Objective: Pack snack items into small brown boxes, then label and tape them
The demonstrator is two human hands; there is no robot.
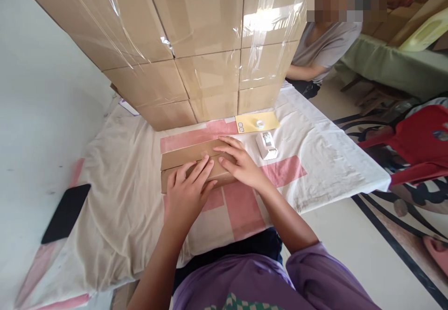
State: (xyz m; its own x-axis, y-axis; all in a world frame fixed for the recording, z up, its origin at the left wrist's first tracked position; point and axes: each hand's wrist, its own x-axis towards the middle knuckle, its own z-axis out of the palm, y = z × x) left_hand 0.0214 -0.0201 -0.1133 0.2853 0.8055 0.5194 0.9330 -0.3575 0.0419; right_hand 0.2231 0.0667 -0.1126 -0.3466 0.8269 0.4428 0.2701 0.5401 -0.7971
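Observation:
In front of me on the cloth-covered table lies a long, closed cardboard box (182, 157), with a seam running along its top. My left hand (189, 184) rests on its near left part, fingers spread over the top flaps near the seam. The right end is under my right hand (240, 161), its fingers stretched out across the top and far edge. Neither hand grips anything. Just right of the box stands a small white object (266, 146), perhaps a tape dispenser. Behind that lies a flat yellow piece (247, 122) with a whitish ring (259, 124) on it.
A tall wall of taped cardboard boxes (206, 18) stands at the table's back. A black flat object (66, 214) lies on the left edge by the wall. Another person (325, 49) sits beyond the boxes, and a red chair (420, 137) is at right.

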